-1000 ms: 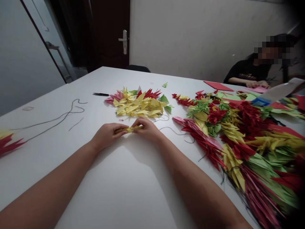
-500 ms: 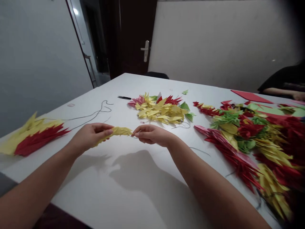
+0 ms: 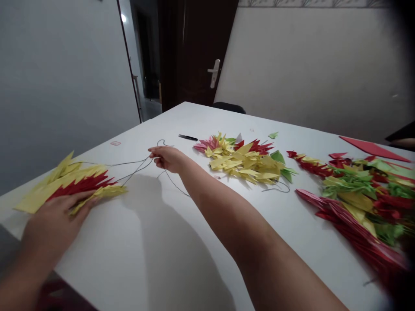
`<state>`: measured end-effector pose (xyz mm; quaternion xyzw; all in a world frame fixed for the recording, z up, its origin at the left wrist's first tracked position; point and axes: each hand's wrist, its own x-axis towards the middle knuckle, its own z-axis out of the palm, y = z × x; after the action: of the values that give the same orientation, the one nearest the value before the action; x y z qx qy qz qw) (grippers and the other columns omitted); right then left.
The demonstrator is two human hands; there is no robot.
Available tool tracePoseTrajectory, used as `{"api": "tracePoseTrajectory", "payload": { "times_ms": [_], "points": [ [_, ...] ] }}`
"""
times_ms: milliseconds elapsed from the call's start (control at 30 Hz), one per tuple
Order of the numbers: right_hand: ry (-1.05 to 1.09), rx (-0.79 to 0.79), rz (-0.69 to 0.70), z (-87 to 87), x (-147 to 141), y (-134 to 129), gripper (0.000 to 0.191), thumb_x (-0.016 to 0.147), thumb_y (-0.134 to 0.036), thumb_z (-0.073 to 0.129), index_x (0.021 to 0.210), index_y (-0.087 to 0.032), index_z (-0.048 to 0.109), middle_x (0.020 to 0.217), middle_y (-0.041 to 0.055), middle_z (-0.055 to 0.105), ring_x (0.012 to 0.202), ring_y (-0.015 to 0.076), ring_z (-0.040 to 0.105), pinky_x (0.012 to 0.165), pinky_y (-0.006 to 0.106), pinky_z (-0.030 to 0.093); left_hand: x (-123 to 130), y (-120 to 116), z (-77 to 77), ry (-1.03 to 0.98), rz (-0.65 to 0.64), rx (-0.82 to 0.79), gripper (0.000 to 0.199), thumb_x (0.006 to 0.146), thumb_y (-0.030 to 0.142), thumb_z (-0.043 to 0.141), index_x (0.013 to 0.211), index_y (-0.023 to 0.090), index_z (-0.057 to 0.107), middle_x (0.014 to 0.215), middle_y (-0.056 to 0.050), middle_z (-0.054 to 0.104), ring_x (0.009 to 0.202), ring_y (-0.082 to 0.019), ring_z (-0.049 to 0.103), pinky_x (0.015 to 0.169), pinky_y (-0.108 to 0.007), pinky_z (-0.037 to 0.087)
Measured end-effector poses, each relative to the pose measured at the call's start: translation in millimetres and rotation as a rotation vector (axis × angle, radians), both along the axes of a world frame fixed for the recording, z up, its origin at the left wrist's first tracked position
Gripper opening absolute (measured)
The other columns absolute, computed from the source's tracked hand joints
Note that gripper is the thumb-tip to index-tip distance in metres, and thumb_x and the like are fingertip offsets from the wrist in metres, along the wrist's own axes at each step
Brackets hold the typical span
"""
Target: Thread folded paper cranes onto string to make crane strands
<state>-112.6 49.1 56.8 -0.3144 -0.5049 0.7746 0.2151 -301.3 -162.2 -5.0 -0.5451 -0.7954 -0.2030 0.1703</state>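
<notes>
My left hand [image 3: 61, 216] is closed around a strip of folded yellow paper pieces [image 3: 108, 191], low over the left part of the table. Right beside it lie strung folded red paper pieces [image 3: 86, 182] and strung yellow paper pieces [image 3: 60, 181]. Farther forward, my right hand [image 3: 167, 157] pinches dark thread [image 3: 138, 166] between its fingertips. Strands of that thread run back from the pinch to the held strip and to the red and yellow pieces. Another length hangs from the right hand down to the table.
A pile of yellow, red and green folded paper [image 3: 244, 160] lies mid-table, near black thread snips [image 3: 188, 137]. Long red and pink strung pieces [image 3: 350, 224] and mixed green ones [image 3: 348, 183] cover the right side. Red sheets [image 3: 372, 149] lie behind; part of a person shows at the far right.
My left hand has carried the yellow strip left and down to the red pieces. My right hand has moved away from the strip, forward and left, drawing the thread out. The view has shifted left.
</notes>
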Motion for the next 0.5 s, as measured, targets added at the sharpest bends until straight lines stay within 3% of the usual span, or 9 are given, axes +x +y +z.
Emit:
{"api": "tracePoseTrajectory", "payload": {
  "times_ms": [133,267,333,400,500],
  "points": [
    [0.086,0.064,-0.151,3.5,-23,29,0.010,0.087,-0.015,0.046,0.097,-0.017,0.049,0.103,0.0037,0.055,0.072,0.0052,0.054,0.070,0.018,0.047,12,3,-6.1,0.200,-0.091,0.132,0.026,0.085,0.036,0.041,0.096,0.023,0.061,0.092,-0.006,0.064,0.090,-0.026,0.056,0.086,-0.042,0.043],
    [-0.049,0.330,-0.216,15.4,-23,54,0.034,0.085,-0.034,0.054,0.114,-0.019,0.045,0.119,0.0062,0.049,0.105,0.0168,0.048,0.095,0.036,0.038,17,8,-0.7,0.237,-0.131,0.168,0.024,0.082,0.027,0.044,0.092,0.018,0.064,0.099,-0.012,0.061,0.090,-0.029,0.056,0.085,-0.047,0.043],
    [-0.163,0.417,-0.288,18.7,-11,62,0.039,0.085,-0.039,0.053,0.117,-0.019,0.044,0.122,0.0073,0.047,0.110,0.0196,0.045,0.098,0.040,0.034,18,9,2.9,0.249,-0.131,0.181,0.027,0.082,0.027,0.044,0.097,0.016,0.064,0.098,-0.014,0.061,0.090,-0.031,0.056,0.084,-0.048,0.044],
    [-0.206,0.486,-0.394,18.5,11,62,0.034,0.086,-0.037,0.050,0.114,-0.019,0.046,0.123,0.0062,0.046,0.112,0.0179,0.044,0.100,0.036,0.033,18,6,4.9,0.242,-0.120,0.239,0.036,0.080,0.026,0.049,0.115,0.020,0.057,0.108,-0.014,0.058,0.101,-0.033,0.053,0.090,-0.050,0.041],
    [-0.179,0.582,-0.421,14.8,64,41,0.029,0.085,-0.039,0.050,0.107,-0.021,0.051,0.117,0.0060,0.050,0.108,0.0184,0.047,0.095,0.037,0.038,18,-16,-4.4,0.102,-0.150,0.298,0.066,0.073,0.025,0.058,0.132,0.044,0.033,0.132,-0.002,0.044,0.119,-0.033,0.042,0.101,-0.051,0.032]
  ]
}}
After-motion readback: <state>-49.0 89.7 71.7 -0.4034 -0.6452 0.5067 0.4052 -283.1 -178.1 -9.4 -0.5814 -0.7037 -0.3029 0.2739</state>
